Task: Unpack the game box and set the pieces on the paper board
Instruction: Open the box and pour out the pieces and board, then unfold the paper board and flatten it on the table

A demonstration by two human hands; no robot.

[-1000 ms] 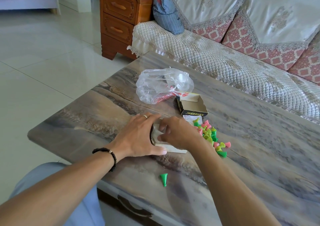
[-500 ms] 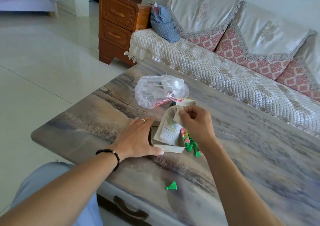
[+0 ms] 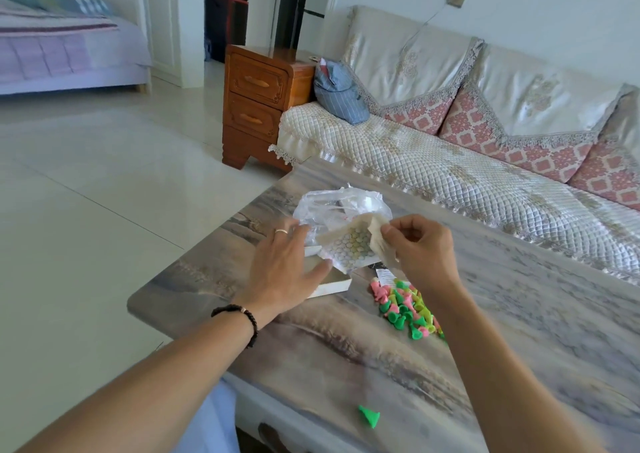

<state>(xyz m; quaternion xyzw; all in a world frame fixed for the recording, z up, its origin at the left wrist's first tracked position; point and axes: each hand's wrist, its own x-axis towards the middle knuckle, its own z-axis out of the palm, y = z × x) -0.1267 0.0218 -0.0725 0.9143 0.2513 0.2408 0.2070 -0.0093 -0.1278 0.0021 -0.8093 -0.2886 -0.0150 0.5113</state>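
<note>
Unfolding the paper board above the box tray

Right hand [image 3: 420, 244] pinches the folded paper board [image 3: 349, 244] at its upper edge; left hand [image 3: 284, 262], fingers straight, presses the box tray [image 3: 334, 284]. Pieces [image 3: 405, 308] lie on the tabletop [image 3: 519, 314] just below the right fingers.

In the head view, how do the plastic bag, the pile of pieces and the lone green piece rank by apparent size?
1. plastic bag, partly hidden
2. pile of pieces, fairly similar, so unsure
3. lone green piece, clearly smallest, though nearest

Pieces [image 3: 407, 308] right of box [image 3: 332, 284]
</note>
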